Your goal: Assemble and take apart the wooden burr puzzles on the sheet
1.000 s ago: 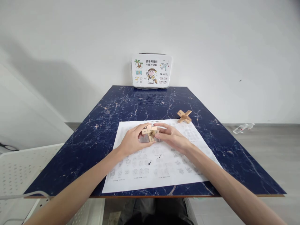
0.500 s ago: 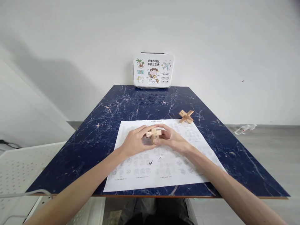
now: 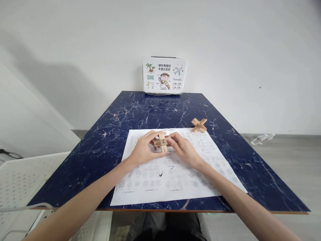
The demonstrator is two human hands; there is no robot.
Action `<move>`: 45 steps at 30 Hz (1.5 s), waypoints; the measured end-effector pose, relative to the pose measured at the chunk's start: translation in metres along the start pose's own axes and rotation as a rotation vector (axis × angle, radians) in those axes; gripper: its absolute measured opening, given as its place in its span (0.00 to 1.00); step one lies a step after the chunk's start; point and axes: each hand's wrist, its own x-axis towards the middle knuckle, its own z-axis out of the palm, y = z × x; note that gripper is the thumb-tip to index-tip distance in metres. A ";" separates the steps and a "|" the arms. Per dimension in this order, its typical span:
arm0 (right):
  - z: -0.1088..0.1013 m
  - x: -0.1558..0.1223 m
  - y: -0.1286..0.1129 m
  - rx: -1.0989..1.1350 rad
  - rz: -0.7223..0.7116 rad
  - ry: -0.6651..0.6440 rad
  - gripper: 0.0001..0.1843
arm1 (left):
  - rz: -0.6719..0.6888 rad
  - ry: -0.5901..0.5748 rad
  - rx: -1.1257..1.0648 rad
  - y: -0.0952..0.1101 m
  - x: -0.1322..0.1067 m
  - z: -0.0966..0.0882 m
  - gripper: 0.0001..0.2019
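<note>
A small wooden interlocking puzzle (image 3: 161,143) is held just above a printed instruction sheet (image 3: 175,180) on the dark blue marbled table (image 3: 105,140). My left hand (image 3: 142,150) grips it from the left with curled fingers. My right hand (image 3: 182,149) pinches it from the right. One wooden end faces me and bears a dark mark. A second wooden cross-shaped puzzle (image 3: 199,124) lies apart, on the table just past the sheet's far right corner.
A white box with cartoon travel pictures (image 3: 164,75) stands against the wall at the table's far edge. A white perforated basket (image 3: 22,180) sits left of the table. A clear plastic item (image 3: 262,138) lies on the floor at right.
Both hands have turned the wooden puzzle between them; its pieces now sit at a different angle, with a marked end facing me. The hands stay over the sheet.
</note>
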 end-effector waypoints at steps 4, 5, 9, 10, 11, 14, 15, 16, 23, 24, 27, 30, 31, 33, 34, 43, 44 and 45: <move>-0.002 0.001 -0.001 0.017 0.024 -0.062 0.16 | 0.069 0.010 0.057 -0.001 0.000 0.000 0.28; -0.003 0.002 -0.001 0.050 0.030 -0.081 0.18 | 0.088 0.010 0.072 -0.001 0.000 0.000 0.28; -0.007 0.004 -0.002 0.070 0.056 -0.110 0.22 | 0.133 0.008 0.108 -0.004 -0.001 0.000 0.30; -0.007 0.004 -0.002 0.048 0.067 -0.110 0.22 | 0.126 0.005 0.115 -0.004 -0.001 -0.001 0.30; -0.007 0.004 -0.002 0.031 0.085 -0.114 0.23 | 0.112 0.000 0.122 -0.004 -0.001 -0.001 0.30; -0.006 0.005 -0.002 0.139 0.209 -0.144 0.25 | 0.046 -0.018 0.130 -0.005 0.001 0.000 0.32; -0.006 0.006 -0.001 0.234 0.271 -0.146 0.25 | 0.015 -0.019 0.124 -0.005 0.001 0.000 0.33; -0.006 0.007 -0.001 0.349 0.339 -0.135 0.26 | -0.020 -0.016 0.112 -0.006 0.002 0.001 0.34; -0.023 0.023 0.008 0.988 0.550 0.235 0.20 | -0.135 0.032 0.046 -0.016 0.003 0.006 0.23; -0.025 0.024 0.009 0.996 0.537 0.259 0.21 | -0.130 0.027 0.047 -0.016 0.004 0.007 0.22; -0.022 0.024 0.009 1.025 0.527 0.303 0.20 | -0.120 0.016 0.054 -0.017 0.004 0.006 0.18; -0.011 0.019 0.005 0.962 0.516 0.179 0.19 | -0.118 0.008 0.071 -0.015 0.005 0.005 0.13; -0.007 0.016 0.004 0.899 0.489 0.107 0.19 | -0.114 0.000 0.076 -0.014 0.005 0.005 0.12; -0.001 0.012 0.001 0.734 0.400 -0.029 0.19 | -0.108 -0.030 0.084 -0.012 0.005 0.004 0.10; 0.000 0.010 0.000 0.656 0.353 -0.074 0.19 | -0.105 -0.053 0.092 -0.011 0.005 0.004 0.09; 0.003 0.006 0.005 0.198 0.164 -0.127 0.21 | 0.148 -0.267 0.304 -0.017 -0.001 0.006 0.08; 0.003 0.006 0.005 0.164 0.147 -0.128 0.20 | 0.168 -0.270 0.311 -0.018 -0.002 0.007 0.08; 0.003 0.005 0.005 0.143 0.136 -0.129 0.19 | 0.180 -0.272 0.317 -0.018 -0.002 0.007 0.09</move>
